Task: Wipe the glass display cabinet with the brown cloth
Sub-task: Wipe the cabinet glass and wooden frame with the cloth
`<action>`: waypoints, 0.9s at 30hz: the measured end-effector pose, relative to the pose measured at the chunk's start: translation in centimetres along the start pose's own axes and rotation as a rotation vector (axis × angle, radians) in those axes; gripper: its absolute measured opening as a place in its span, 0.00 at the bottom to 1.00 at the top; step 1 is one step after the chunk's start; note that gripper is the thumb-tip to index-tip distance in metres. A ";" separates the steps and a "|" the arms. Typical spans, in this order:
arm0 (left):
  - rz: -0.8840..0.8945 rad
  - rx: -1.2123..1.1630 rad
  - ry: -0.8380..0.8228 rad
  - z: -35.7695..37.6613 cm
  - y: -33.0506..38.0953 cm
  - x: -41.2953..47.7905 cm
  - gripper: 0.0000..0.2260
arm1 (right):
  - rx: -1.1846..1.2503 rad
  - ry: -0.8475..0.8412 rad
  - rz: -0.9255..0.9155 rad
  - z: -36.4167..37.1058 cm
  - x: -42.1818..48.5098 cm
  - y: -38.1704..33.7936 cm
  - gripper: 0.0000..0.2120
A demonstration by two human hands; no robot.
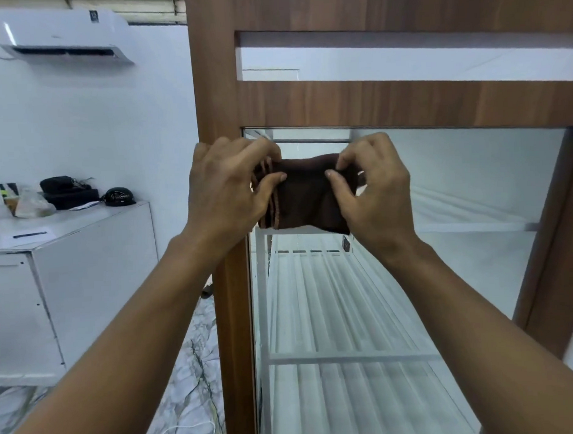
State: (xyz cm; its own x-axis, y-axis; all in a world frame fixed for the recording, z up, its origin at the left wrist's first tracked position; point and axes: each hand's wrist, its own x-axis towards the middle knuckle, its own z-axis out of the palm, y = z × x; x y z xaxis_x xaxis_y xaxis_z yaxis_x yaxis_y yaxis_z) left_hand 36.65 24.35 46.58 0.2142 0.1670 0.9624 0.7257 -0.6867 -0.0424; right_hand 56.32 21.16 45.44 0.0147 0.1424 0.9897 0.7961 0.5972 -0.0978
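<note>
A folded dark brown cloth (305, 196) is held up in front of the glass display cabinet (440, 185), near the top left corner of its glass pane. My left hand (225, 189) grips the cloth's left edge, thumb in front and fingers curled behind. The cloth's right edge is pinched by my right hand (375, 187) between thumb and fingers. The cabinet has a brown wooden frame (219, 89) and white slatted shelves (330, 299) behind the glass. I cannot tell whether the cloth touches the glass.
A white low cabinet (69, 257) stands at the left with dark bags (68, 192), a plastic bag and papers on top. An air conditioner (61, 36) hangs on the wall above it. Cables (200, 382) lie on the marble-patterned floor beside the display cabinet.
</note>
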 end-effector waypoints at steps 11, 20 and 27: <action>0.011 0.081 0.141 1.6 -2.7 1.5 0.08 | -0.545 0.011 -0.535 3.8 -0.9 1.1 0.11; 0.060 -0.011 0.164 2.2 -4.0 1.4 0.08 | -0.552 -0.166 -0.308 5.2 -1.9 0.0 0.27; 0.080 0.064 0.241 2.5 -4.2 0.8 0.07 | -0.608 -0.176 -0.238 6.9 -2.4 -0.8 0.33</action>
State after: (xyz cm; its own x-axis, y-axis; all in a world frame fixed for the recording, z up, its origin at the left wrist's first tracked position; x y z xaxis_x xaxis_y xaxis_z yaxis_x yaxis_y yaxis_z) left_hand 35.41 29.10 46.86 0.1160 -0.0643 0.9912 0.7546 -0.6432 -0.1301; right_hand 51.48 25.74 42.39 -0.2604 0.2190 0.9403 0.9651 0.0853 0.2475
